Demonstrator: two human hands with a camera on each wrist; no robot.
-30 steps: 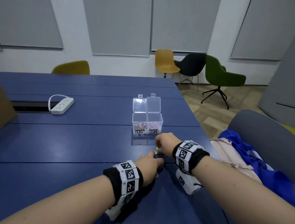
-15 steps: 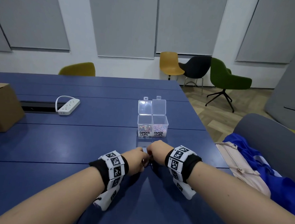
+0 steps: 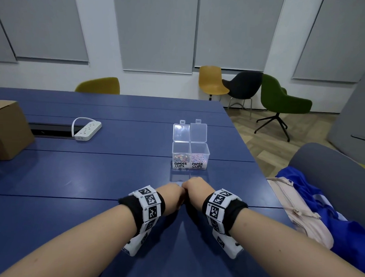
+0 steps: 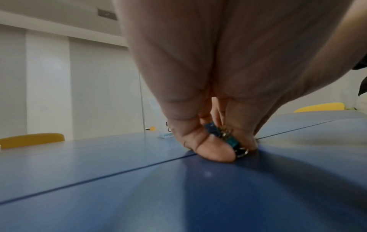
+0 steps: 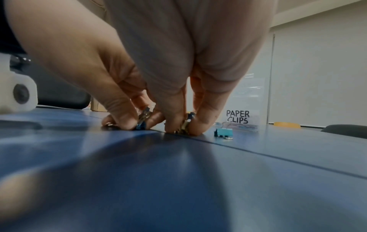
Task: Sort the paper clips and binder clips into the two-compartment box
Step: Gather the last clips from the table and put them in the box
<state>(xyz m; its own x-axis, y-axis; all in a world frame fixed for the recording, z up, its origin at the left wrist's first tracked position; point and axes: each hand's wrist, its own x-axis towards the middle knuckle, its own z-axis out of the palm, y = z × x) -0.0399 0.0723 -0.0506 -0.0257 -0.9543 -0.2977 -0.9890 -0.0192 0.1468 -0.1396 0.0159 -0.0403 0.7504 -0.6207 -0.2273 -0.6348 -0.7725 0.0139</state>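
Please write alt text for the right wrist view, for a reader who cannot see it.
Seen low from the wrist, the right hand pinches a small binder clip against the blue table, while the left hand beside it pinches another clip. A loose teal binder clip lies just beyond, before the clear box labelled PAPER CLIPS.

The tabletop (image 3: 92, 176) is smooth blue laminate with a soft sheen that mirrors the light. The two-compartment box (image 3: 190, 153) is clear glossy plastic with paper labels. The binder clips (image 5: 224, 131) have teal painted bodies and shiny metal wire handles. The power strip (image 3: 87, 131) is white plastic, the carton (image 3: 6, 128) matt cardboard. The wrist bands (image 3: 151, 204) look like black cloth, though blurred.
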